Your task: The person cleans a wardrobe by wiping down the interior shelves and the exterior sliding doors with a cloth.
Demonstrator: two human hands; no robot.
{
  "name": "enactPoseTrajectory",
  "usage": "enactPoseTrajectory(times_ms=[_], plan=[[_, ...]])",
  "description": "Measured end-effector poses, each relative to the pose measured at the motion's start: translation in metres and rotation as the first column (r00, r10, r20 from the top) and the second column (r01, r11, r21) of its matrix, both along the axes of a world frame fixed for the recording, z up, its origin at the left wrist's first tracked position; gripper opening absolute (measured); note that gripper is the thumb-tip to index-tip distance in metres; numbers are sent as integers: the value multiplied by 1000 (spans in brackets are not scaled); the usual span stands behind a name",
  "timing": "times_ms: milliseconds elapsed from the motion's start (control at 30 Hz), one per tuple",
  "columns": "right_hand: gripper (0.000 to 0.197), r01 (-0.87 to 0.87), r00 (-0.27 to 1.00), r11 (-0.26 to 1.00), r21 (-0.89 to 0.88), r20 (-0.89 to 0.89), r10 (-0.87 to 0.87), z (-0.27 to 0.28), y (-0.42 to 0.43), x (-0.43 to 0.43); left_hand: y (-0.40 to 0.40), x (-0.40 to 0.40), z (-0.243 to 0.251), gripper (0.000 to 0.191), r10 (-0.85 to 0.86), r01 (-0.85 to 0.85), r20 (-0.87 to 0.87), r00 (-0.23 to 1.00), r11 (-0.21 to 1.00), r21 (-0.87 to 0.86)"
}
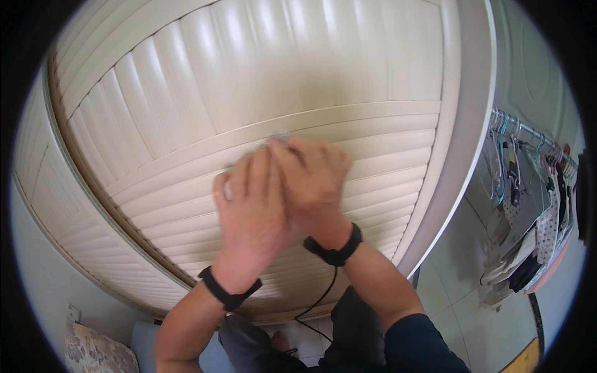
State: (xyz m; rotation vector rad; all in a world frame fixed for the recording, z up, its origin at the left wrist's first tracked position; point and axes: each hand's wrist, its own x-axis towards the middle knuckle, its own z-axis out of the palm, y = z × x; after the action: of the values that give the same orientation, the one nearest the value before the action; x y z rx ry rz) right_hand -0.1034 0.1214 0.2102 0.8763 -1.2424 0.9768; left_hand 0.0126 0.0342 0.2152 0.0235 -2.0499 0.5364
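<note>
Both hands are raised close together in front of a cream louvered wardrobe door [387,135]. My left hand [252,200] has its back towards me, fingers pointing up, with a small pale thing partly showing between thumb and fingers. My right hand [312,177] touches it on the right, its fingers bent. At the right fingertips a small clear or whitish item [281,135] shows, blurred; what it is I cannot tell. Black straps circle both wrists, and a black cable hangs from the right one.
Clothes on hangers [545,224] hang from a metal rail [531,132] at the right. Another door panel [60,200] stands at the left. A patterned cushion [98,349] lies at the lower left. Tiled floor [447,298] shows at the lower right.
</note>
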Motion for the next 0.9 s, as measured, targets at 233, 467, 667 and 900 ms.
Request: enactPoseTrajectory(times_ms=[233,467,667,900], plan=[[36,175,984,979,-105,27,-173,-21,117,-91,105,-104,0,66,-310,305,-32,950,947,-105],[40,274,948,940,-201,222,-229,-42,161,-117,155,-154,-10,56,-390,368,-70,918,905,-213],[40,130,982,975,-179,157,-102,-48,109,-85,102,-101,-15,51,-275,267,-6,961,938,-221],[38,47,999,999,0,-12,-47,-31,36,-30,26,-23,-26,48,-149,147,-34,988,988,-54]])
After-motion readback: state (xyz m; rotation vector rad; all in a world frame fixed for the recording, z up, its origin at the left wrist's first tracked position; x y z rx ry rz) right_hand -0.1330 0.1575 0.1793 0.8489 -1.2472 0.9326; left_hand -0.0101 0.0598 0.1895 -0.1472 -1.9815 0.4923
